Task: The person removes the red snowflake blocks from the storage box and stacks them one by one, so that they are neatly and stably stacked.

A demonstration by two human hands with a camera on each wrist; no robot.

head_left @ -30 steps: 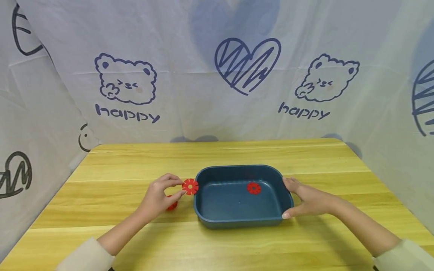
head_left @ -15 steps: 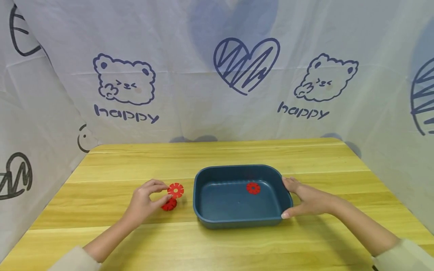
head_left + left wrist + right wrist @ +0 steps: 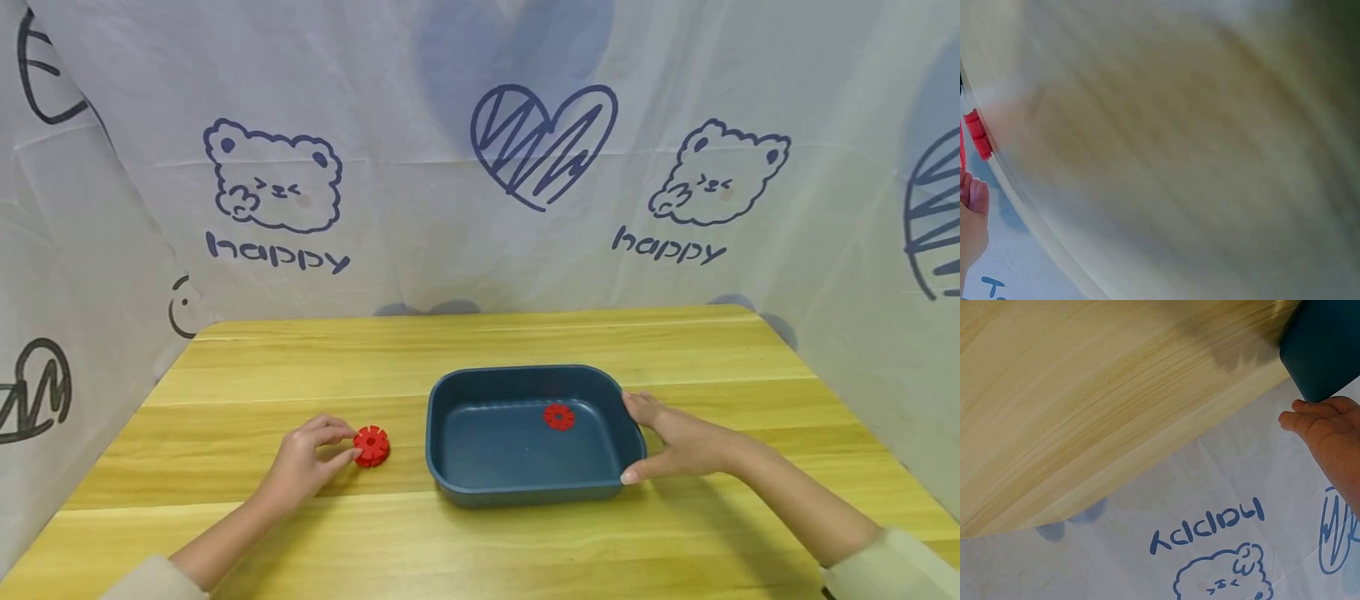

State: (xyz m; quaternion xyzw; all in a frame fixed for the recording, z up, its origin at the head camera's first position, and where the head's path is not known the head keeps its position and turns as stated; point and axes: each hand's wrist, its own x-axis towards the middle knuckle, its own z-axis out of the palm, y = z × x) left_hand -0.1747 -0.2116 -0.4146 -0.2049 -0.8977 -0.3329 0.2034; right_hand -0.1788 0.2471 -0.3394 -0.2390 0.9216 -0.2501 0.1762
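Observation:
My left hand [image 3: 307, 457] pinches a red notched plastic disc [image 3: 371, 443] between thumb and fingers. Directly beneath it sits a small stack of red discs [image 3: 381, 461] on the table, largely hidden by the held one. In the left wrist view the stack [image 3: 979, 134] shows side-on, with a thin red edge close to the fingers [image 3: 977, 197]. A dark blue plastic bin [image 3: 517, 492] stands to the right, and one red notched disc [image 3: 559, 417] lies flat inside it. My right hand [image 3: 686, 442] holds the bin's right end, fingers at the far corner and thumb at the near corner.
The wooden table [image 3: 300, 358] has a yellow grain and carries the bin and the discs. Behind it hangs a white cloth [image 3: 420, 233] printed with bears and a heart, and more cloth closes in both sides.
My left hand has moved left and down from the bin's left rim, bringing the pinched disc over the stack. The right hand and the bin stay in place.

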